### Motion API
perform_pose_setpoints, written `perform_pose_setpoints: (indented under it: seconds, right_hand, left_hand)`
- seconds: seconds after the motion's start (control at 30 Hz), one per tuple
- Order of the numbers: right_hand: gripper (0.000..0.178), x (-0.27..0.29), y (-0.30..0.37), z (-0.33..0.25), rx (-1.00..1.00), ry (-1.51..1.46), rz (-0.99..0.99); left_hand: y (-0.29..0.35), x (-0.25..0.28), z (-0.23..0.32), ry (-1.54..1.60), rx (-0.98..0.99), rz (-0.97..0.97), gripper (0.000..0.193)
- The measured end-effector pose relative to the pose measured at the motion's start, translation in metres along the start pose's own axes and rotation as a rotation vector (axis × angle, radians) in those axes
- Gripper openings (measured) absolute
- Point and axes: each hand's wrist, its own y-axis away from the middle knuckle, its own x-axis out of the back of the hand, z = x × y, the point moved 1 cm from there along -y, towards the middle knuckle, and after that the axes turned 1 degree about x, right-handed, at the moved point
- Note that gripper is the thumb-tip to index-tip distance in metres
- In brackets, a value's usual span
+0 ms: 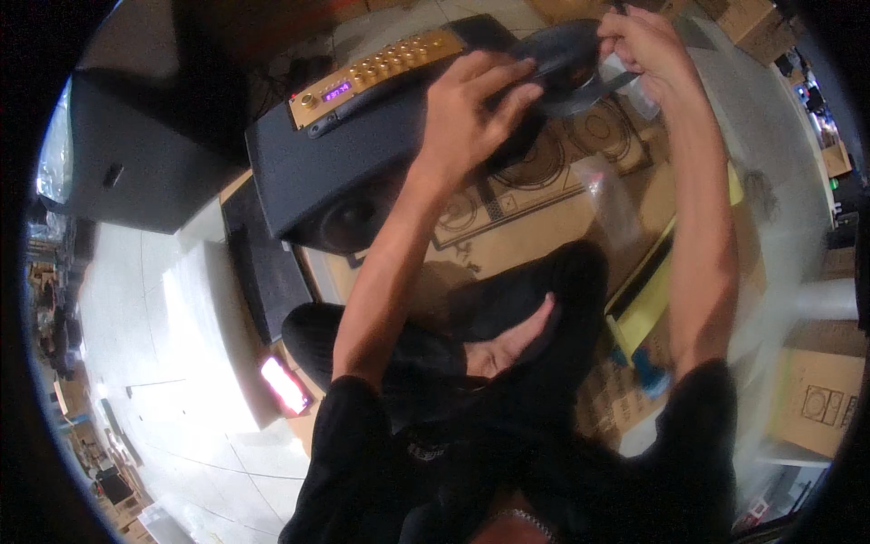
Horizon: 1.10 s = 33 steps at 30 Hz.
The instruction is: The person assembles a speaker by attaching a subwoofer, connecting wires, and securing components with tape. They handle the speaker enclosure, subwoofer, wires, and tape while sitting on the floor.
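Left hand is half open, thumb parted from fingers at the left side of the black piece; whether it grips, I cannot tell. Right hand curls closed at the piece's right side. Blurred, the piece runs roughly left to right. Pale floor spreads beyond its right end; the speaker stands just left; the carton lies beneath, a clear bag on it.

White glare across floor at left, dark rim, curved edges.
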Motion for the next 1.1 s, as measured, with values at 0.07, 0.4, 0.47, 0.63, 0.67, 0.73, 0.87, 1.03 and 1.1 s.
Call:
perform_pose_setpoints:
  seconds: [0.07,0.4,0.47,0.63,0.67,0.73,0.87,1.03,1.1]
  right_hand:
    - [0.007,0.003,-0.005,0.005,-0.047,-0.063,-0.007]
    - [0.008,0.032,0.019,0.025,-0.045,-0.098,-0.198]
    - [0.011,0.043,0.029,0.038,-0.207,-0.242,-0.233]
    - [0.013,0.070,0.048,0.081,-0.288,-0.407,-0.341]
    - [0.013,0.082,0.056,0.084,-0.274,-0.411,-0.311]
    - [0.016,0.110,0.075,0.080,-0.266,-0.348,-0.204]
    - [0.025,0.157,0.119,0.053,-0.085,-0.318,0.037]
    - [0.044,0.120,0.112,0.078,-0.060,0.119,0.161]
    - [0.060,0.078,0.086,0.106,0.067,0.041,0.047]
  left_hand:
    - [0.006,0.003,-0.011,0.128,-0.066,0.073,0.034]
    - [0.011,-0.010,-0.003,-0.140,-0.227,0.193,0.013]
    - [-0.006,-0.002,0.009,-0.208,-0.358,0.173,0.012]
    - [-0.034,0.016,0.040,-0.302,-0.382,-0.100,0.011]
    - [-0.034,0.019,0.044,-0.328,-0.334,-0.154,0.011]
    - [-0.030,0.026,0.050,-0.401,-0.243,-0.233,0.011]
    - [-0.033,0.035,0.048,-0.433,-0.195,-0.222,0.012]
    - [-0.051,0.033,0.046,-0.458,-0.231,-0.220,0.011]
    - [-0.055,0.029,0.050,-0.471,-0.245,-0.204,0.011]
